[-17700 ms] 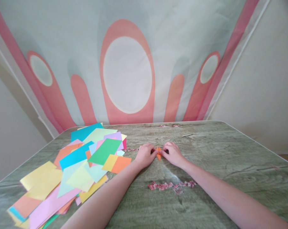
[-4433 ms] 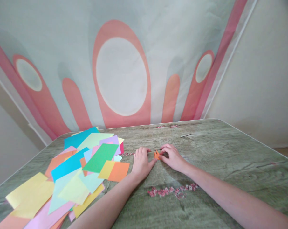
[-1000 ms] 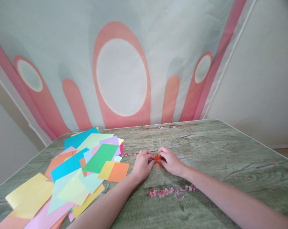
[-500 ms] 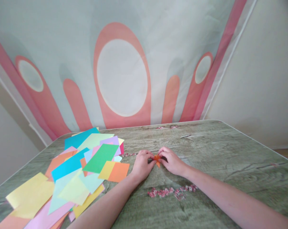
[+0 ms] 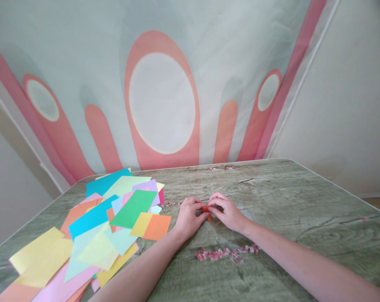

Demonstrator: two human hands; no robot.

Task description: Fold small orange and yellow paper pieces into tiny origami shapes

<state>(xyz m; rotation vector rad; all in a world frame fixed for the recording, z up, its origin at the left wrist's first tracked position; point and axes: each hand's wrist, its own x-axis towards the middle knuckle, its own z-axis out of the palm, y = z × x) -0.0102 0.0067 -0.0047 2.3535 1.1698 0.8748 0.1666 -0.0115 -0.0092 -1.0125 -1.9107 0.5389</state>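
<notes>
A small piece of folded orange paper [image 5: 209, 217] is pinched between my two hands, just above or on the table; most of it is hidden by my fingers. My left hand [image 5: 190, 217] grips its left side with thumb and forefinger. From the right, my right hand [image 5: 227, 212] pinches the same piece, its thumb and fingertips close to those of the left. One orange tip points down toward me below the fingers. The exact folded shape is too small to make out.
A loose heap of coloured paper sheets, with a green sheet [image 5: 134, 207] near its right side, spreads over the left of the wood-patterned table [image 5: 287, 197]. An orange-and-yellow sheet [image 5: 157, 227] lies closest to my left hand. Behind the table hangs a printed cloth [image 5: 165, 105].
My thumbs and fingers have closed in slightly around the orange paper, so less of it shows. The loose sheets lie as before.
</notes>
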